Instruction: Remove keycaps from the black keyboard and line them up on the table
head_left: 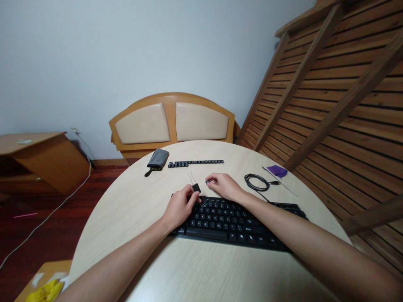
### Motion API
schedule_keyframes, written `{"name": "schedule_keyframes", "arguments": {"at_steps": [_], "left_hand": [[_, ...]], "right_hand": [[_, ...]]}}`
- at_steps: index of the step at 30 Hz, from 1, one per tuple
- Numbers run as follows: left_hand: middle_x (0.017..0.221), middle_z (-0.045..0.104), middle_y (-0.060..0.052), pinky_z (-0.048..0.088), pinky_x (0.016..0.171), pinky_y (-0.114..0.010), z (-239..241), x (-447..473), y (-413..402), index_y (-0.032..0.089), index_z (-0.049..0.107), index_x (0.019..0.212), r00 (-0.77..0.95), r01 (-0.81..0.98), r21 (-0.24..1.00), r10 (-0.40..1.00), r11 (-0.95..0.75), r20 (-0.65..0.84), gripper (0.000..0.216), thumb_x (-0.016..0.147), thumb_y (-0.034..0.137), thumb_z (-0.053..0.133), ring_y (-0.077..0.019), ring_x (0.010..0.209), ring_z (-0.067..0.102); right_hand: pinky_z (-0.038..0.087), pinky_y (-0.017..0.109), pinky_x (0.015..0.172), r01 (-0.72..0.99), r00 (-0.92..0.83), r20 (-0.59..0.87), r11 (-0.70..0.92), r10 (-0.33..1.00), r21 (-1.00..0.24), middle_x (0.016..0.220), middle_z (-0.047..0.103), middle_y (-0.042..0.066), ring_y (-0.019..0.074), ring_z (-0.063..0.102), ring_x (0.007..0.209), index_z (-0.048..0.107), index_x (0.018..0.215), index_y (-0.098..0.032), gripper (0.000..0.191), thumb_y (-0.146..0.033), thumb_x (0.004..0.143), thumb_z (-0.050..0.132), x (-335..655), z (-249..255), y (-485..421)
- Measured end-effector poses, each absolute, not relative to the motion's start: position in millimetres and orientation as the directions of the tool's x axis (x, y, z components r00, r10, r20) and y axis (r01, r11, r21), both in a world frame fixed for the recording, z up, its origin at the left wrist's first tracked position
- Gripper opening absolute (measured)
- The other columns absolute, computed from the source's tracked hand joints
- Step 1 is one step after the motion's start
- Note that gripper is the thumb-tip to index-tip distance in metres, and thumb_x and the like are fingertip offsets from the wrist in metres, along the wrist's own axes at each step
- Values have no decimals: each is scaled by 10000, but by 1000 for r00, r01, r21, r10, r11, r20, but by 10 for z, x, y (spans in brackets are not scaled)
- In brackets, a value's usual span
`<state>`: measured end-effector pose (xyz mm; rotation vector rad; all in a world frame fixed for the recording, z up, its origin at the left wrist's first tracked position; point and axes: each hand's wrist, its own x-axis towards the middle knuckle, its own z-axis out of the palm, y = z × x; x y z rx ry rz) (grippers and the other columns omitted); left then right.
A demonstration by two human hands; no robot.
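Observation:
My left hand (180,206) is closed around the black grip of a wire keycap puller (196,187). Thin wires stick out of both ends of the grip, the lower ones over the upper left keys of a black keyboard (220,224). My right hand (224,186) pinches a small black keycap (207,182) just above the keyboard's back edge. Behind both hands, loose black keycaps (204,162) stand in a long row, with a shorter row in front at its left end. My forearms hide parts of the keyboard.
A grey pouch (158,159) lies at the back left of the round table (126,209). On the right are a coiled black cable (256,183), a thin metal rod (281,182) and a purple cloth (277,170). Wooden slats (327,126) lean close to the table's right side.

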<state>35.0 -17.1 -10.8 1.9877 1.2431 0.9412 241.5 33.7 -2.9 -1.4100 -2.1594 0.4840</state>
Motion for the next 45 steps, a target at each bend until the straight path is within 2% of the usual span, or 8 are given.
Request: {"name": "schedule_keyframes", "arguments": {"at_steps": [5,9,16,26,45], "left_hand": [[807,735,-10,455,734,-295,-98,345,-167,223,553,808,321,517,765,916,-384,243,226,952,372,464,-207,768,670],[808,738,-9,453,741,-294,-89,345,-175,224,559,803,319,521,767,919,-374,232,226,953,364,464,-208,775,672],[807,742,-12,451,737,-295,-106,345,-177,224,557,800,325,512,779,921,-362,214,230,953,368,464,-211,782,678],[796,739,1,447,731,-291,-80,352,-178,230,550,795,322,524,775,924,-354,204,221,953,357,463,-207,778,675],[810,745,-10,468,741,-297,-78,344,-176,233,542,797,325,519,775,922,-360,210,207,951,347,462,-216,789,682]], "right_hand": [[458,258,805,880,-325,180,367,928,-302,1066,725,42,192,650,982,685,1072,-227,222,-271,877,589,2190,59,714],[440,272,855,901,-322,168,356,932,-249,1108,708,53,209,626,1055,681,1073,-240,217,-244,879,583,2000,78,938],[453,306,846,938,-277,137,298,951,-175,1042,725,76,237,646,1020,692,1068,-246,233,-220,873,566,1809,8,1245],[453,319,851,952,-249,148,270,957,-143,1080,711,97,244,643,1027,652,1129,-237,274,-215,896,509,1756,-66,1340],[447,313,873,953,-217,142,241,966,-182,1131,690,93,228,631,1048,633,1158,-250,267,-229,924,507,1584,-83,1473]]}}
